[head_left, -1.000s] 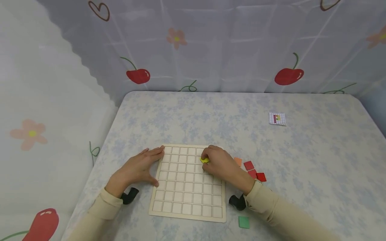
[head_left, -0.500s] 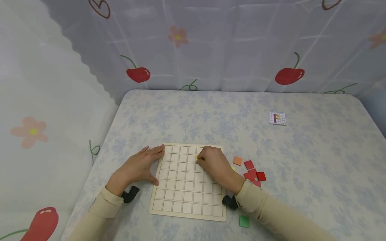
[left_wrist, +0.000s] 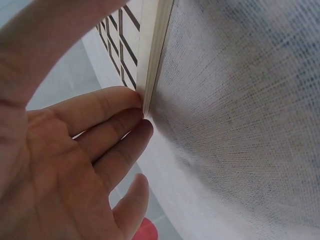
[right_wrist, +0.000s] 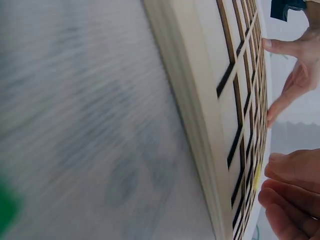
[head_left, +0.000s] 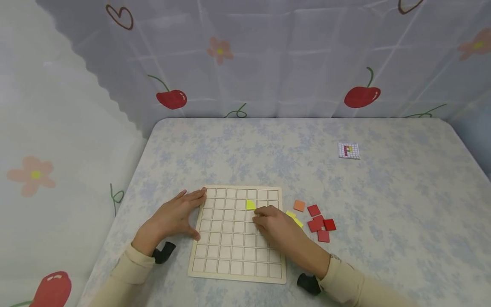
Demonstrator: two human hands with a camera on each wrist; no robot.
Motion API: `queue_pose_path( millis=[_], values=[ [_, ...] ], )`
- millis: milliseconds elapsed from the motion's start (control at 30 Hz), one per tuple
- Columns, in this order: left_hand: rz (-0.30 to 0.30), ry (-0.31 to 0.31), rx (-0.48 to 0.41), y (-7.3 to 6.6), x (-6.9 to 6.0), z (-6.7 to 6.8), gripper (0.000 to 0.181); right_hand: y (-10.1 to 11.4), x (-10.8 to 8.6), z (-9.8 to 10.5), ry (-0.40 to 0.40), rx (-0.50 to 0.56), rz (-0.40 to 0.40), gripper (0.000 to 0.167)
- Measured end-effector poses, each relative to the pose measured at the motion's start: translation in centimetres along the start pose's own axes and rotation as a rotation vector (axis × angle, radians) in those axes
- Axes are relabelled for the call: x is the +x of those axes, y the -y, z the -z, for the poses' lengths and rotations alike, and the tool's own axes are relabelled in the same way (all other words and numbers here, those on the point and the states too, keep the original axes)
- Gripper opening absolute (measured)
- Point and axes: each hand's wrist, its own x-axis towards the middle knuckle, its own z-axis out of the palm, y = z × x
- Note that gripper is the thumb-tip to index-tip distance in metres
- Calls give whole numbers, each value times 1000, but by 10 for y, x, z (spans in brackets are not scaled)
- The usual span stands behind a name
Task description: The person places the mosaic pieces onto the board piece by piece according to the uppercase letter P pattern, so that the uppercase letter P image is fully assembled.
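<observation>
A pale wooden grid board (head_left: 222, 239) lies flat on the table. One yellow tile (head_left: 250, 205) sits in a cell of its second row from the far edge, right of the middle. My left hand (head_left: 168, 219) rests against the board's left side, fingertips at the far corner and thumb lower down. In the left wrist view its fingers (left_wrist: 112, 132) are fairly straight and touch the board's edge. My right hand (head_left: 284, 230) is over the board's right part, thumb and fingers just beside the yellow tile, with nothing seen between them.
Right of the board lie more yellow tiles (head_left: 294, 218), an orange tile (head_left: 299, 205) and several red tiles (head_left: 323, 236). A small pattern card (head_left: 348, 150) lies farther back on the flowered tablecloth (head_left: 399, 192). A green blur (right_wrist: 7, 205) shows in the right wrist view.
My right hand has set the yellow tile into a cell, let it go and drawn back towards the right and nearer me. My left hand has stayed at the board's edge.
</observation>
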Motion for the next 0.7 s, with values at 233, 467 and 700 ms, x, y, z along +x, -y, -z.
queue_pose_path(
  millis=[233,467,700],
  values=[
    [35,6,-18,-1,-1,0,111,-26,-23,20,-106,-41,-148,20],
    [59,17,-14,-2,0,0,111,-54,-38,35,-161,-120,-267,23],
    [38,4,34,-5,2,-1,112,-62,-39,36,-125,-138,-308,20]
  ],
)
